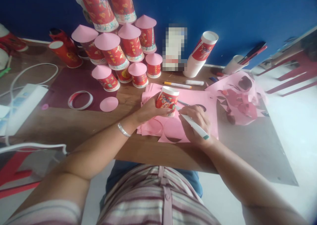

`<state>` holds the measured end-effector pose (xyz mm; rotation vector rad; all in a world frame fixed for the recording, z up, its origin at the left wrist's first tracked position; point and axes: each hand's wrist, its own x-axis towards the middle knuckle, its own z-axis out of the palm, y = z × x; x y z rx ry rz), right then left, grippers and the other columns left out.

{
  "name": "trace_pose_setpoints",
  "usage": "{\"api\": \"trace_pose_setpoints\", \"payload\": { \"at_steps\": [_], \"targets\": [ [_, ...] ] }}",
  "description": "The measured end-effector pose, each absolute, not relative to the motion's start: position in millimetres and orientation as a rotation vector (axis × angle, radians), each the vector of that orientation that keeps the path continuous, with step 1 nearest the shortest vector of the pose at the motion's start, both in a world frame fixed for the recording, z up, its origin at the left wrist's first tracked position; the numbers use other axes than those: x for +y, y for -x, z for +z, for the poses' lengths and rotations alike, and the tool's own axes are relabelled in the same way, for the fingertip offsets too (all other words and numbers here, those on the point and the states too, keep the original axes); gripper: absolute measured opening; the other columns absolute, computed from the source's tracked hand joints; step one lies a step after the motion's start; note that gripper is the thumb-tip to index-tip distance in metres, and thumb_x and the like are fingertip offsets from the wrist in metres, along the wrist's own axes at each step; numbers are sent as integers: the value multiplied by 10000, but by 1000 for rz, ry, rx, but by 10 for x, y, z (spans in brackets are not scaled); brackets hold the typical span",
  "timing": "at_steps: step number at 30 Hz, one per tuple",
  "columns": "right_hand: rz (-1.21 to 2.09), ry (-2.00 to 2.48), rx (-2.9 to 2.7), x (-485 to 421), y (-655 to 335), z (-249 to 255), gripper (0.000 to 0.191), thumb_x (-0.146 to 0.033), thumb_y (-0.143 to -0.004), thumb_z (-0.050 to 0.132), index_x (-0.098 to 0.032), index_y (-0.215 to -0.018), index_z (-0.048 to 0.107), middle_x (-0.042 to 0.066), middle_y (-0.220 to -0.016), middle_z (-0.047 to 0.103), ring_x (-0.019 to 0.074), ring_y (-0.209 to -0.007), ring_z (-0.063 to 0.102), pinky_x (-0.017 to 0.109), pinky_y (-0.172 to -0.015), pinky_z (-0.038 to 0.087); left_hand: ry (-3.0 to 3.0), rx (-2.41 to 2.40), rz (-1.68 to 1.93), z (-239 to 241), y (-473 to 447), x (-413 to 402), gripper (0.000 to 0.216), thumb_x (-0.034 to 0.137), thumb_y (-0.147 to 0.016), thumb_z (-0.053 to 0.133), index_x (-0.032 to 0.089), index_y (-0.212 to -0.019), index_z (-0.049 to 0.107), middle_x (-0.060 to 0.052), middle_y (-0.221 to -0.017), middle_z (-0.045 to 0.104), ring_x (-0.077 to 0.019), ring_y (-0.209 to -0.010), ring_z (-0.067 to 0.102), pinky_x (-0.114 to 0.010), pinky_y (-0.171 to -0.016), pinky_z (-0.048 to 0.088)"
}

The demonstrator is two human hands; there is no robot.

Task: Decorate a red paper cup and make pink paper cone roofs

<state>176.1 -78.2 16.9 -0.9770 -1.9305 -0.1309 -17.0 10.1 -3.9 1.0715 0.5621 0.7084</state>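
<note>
My left hand (pixel 151 110) is wrapped round a red printed paper cup (pixel 166 101) with a white rim, tilted a little over the pink paper. In my right hand (pixel 198 121) is a white marker (pixel 194 124) with a green end, slanting toward the cup's lower right side; I cannot tell whether its tip touches the cup. Beneath both hands lies a stack of pink paper sheets (pixel 208 102) with round cut-outs and drawn circles. Scissors (pixel 201 107) rest on the paper, partly hidden behind my right hand.
Several red cups with pink cone tops (pixel 107 46) stand stacked at the back left. A tape roll (pixel 80 100) and a pink paper disc (pixel 109 104) lie left. Stacked cups (pixel 198 61), an orange marker (pixel 177 85), paper scraps (pixel 241 102) and a power strip (pixel 27 106) are around.
</note>
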Motion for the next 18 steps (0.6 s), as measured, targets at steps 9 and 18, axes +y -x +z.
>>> {"api": "trace_pose_setpoints", "payload": {
  "at_steps": [9, 18],
  "targets": [
    [-111, 972, -1958, -793, -1758, 178, 221, -91, -959, 605, -197, -1153, 601, 75, -930, 737, 210, -804, 706, 360, -696, 542, -1095, 571, 703, -10, 176, 94, 500, 281, -703, 915, 194, -1121, 655, -37, -964, 697, -155, -858, 686, -286, -766, 600],
    [-96, 959, -1955, -779, -1753, 160, 213, -89, -957, 605, -202, -1138, 602, 64, -923, 740, 205, -814, 714, 359, -697, 548, -1101, 578, 717, -21, 182, 91, 511, 270, -712, 907, 193, -1132, 626, -27, -971, 680, -147, -868, 669, -277, -759, 581]
  ]
}}
